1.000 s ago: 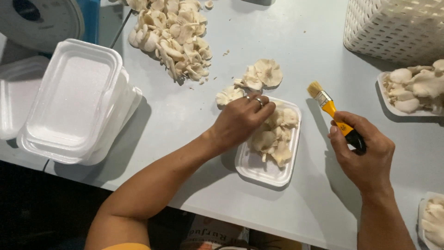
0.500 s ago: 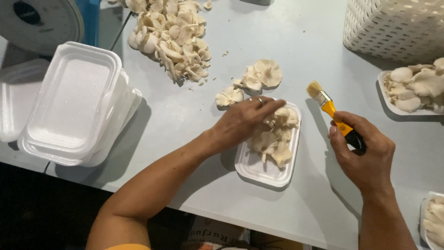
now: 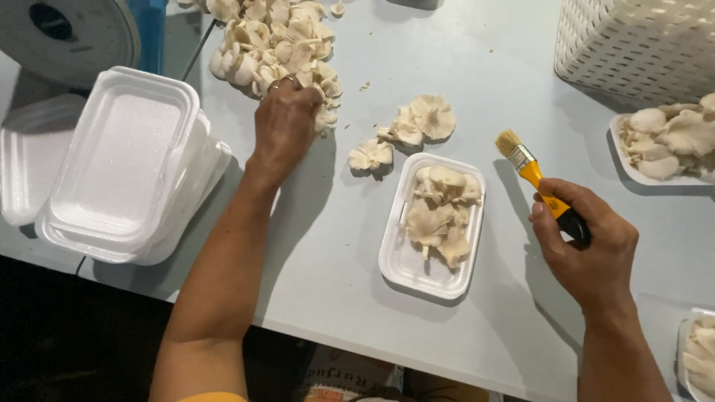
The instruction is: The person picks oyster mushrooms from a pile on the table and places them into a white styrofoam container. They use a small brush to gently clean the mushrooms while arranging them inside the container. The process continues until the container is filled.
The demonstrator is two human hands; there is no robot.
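Note:
My left hand [image 3: 284, 123] reaches into the near edge of a heap of pale oyster mushrooms [image 3: 272, 41] at the back left, fingers curled among them; whether it grips one is hidden. In front of me lies a white foam tray [image 3: 402, 264] with several mushrooms [image 3: 441, 212] in it. A few loose mushrooms [image 3: 413, 123] lie just behind the tray. My right hand [image 3: 588, 249] holds a small brush [image 3: 532, 175] with an orange and black handle, bristles pointing up-left, to the right of the tray.
A stack of empty white foam trays [image 3: 119, 160] sits at the left, with a weighing scale [image 3: 67, 33] behind it. A white woven basket [image 3: 640, 45] stands back right. Filled mushroom trays lie at the right edge [image 3: 663, 138] and lower right corner [image 3: 696, 353].
My left hand has left the tray in front of me and moved up-left to the mushroom heap. The right hand with the brush has stayed in place.

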